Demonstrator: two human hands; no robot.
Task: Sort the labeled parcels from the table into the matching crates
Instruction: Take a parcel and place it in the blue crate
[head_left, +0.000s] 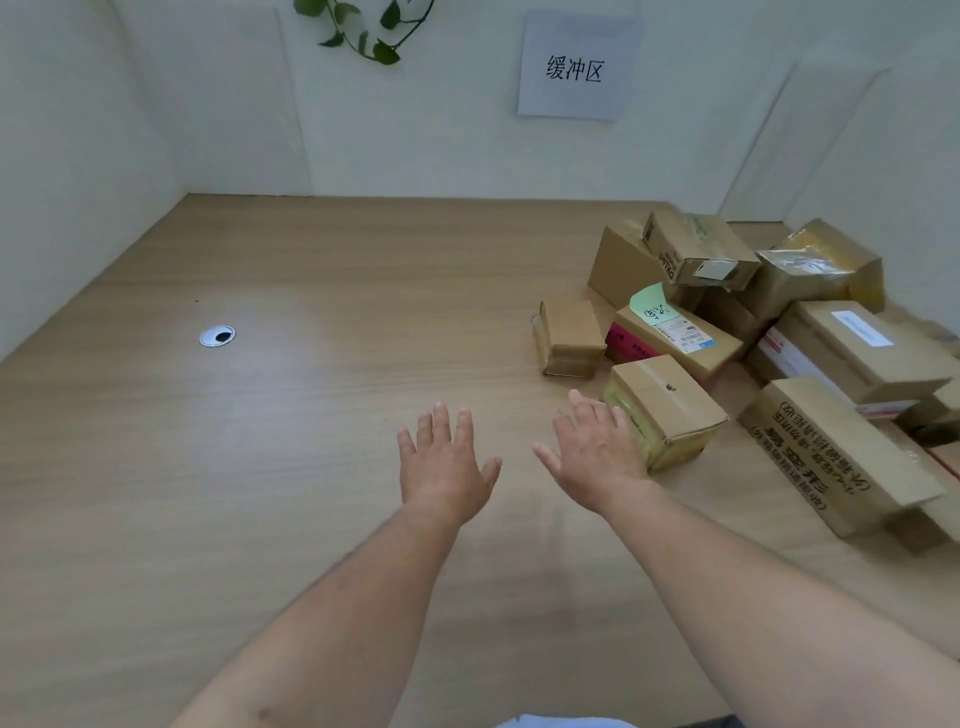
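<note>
Fingers (578, 404) splayed, right grip (595, 460) beside parcel (672, 402)

Bright, even, diffuse light fills the scene, cool and slightly greenish on the white walls (156, 104). The counter (260, 493) carries a broad pale sheen from the centre toward 9 o'clock, with no hard glare. Shadows are soft: a faint smudge beside the forearms (727, 571) near 6 o'clock, and darker pockets between the parcels (841, 338) at 3 o'clock. Wide-angle distortion bows the wall edges at 10 and 2 o'clock. Parcels at the far 3 o'clock edge look smeared and soft, while the paper sign (576, 67) at 1 o'clock reads clearly.
</note>
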